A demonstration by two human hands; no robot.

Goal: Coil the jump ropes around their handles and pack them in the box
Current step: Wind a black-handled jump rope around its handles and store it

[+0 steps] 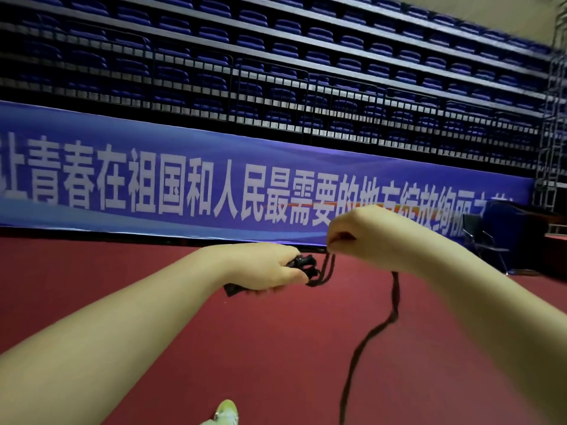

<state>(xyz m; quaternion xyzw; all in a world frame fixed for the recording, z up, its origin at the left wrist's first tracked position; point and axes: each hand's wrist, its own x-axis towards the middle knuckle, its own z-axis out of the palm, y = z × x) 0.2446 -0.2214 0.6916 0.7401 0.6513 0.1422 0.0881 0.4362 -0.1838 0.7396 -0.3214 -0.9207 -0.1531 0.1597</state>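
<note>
Red floor (214,348), blue banner (153,179) behind; left hand (260,268) grips handles (302,265), right hand (362,234) pinches rope (394,302).

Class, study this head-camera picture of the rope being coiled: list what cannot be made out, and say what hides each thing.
- Handles, head view: mostly covered by the left hand; how many it grips is unclear.
- Jump rope: its free end runs off the bottom edge, blurred by motion.
- Right hand: its fingertips curl under, so its pinch on the rope is hidden.
- Box: nowhere in view.
- Shoe: cut by the bottom edge.
- Banner: lettering partly covered by the right hand.
</note>
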